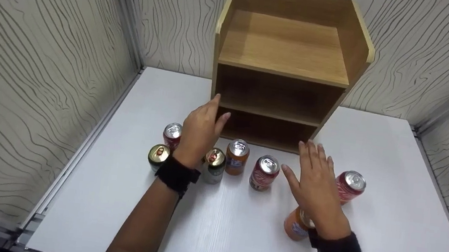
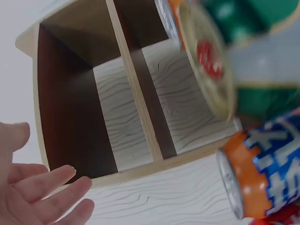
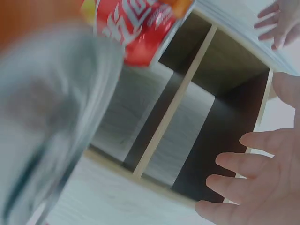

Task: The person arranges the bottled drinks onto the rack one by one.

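Right hand point(image 1: 318, 189), left hand point(image 1: 199, 132): fingers nearly straight, seemingly clear of cans point(image 1: 264, 173).

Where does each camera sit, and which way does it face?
Head: on the person's head, facing forward and down at the wooden shelf, drink cans and white table; left fingers, right fingers and forearms show.
Left wrist: on that wrist, facing the shelf past close cans; left fingers enter at lower left.
Right wrist: on that wrist, facing the shelf past cans; right fingers at lower right, left fingers at upper right.
Shared: both wrist views show the shelf, tilted, and cans.
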{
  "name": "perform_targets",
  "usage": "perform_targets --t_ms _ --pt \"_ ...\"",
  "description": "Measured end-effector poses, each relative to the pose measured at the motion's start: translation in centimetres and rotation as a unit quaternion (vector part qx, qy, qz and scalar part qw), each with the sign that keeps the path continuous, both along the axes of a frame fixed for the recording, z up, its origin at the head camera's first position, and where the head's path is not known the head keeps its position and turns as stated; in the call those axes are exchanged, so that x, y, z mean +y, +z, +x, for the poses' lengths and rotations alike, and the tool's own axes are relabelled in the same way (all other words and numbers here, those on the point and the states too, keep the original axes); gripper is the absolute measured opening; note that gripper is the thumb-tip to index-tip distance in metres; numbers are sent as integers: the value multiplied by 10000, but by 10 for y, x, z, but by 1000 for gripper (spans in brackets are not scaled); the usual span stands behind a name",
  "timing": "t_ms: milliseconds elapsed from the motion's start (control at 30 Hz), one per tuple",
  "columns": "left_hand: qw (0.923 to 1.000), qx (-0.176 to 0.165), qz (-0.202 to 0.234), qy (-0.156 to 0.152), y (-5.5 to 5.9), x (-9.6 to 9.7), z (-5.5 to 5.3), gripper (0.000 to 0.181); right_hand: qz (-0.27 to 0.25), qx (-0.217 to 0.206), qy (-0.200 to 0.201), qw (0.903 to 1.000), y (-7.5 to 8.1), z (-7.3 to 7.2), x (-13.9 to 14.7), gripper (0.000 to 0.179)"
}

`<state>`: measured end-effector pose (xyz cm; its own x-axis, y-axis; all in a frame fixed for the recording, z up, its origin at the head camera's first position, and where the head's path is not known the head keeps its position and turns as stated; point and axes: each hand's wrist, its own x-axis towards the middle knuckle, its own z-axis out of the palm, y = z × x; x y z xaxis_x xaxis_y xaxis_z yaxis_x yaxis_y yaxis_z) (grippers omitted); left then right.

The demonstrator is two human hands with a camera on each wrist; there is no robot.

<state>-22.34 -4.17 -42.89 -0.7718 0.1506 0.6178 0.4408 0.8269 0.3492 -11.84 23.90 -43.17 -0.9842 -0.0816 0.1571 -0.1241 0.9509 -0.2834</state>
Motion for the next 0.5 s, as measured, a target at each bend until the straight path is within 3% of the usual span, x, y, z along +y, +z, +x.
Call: perform_targets --t_ms 333,433,500 --pt "9980 -219 405 432 3 -5 -33 67 -30 227 -551 9982 -2 7 52 75" --pt "9956 -370 649 571 5 -6 -45 70 -135 561 -631 9963 -7 5 67 74" --pt "9942 -492 795 531 5 -6 -54 72 -228 1013 -669 9923 -15 3 79 72"
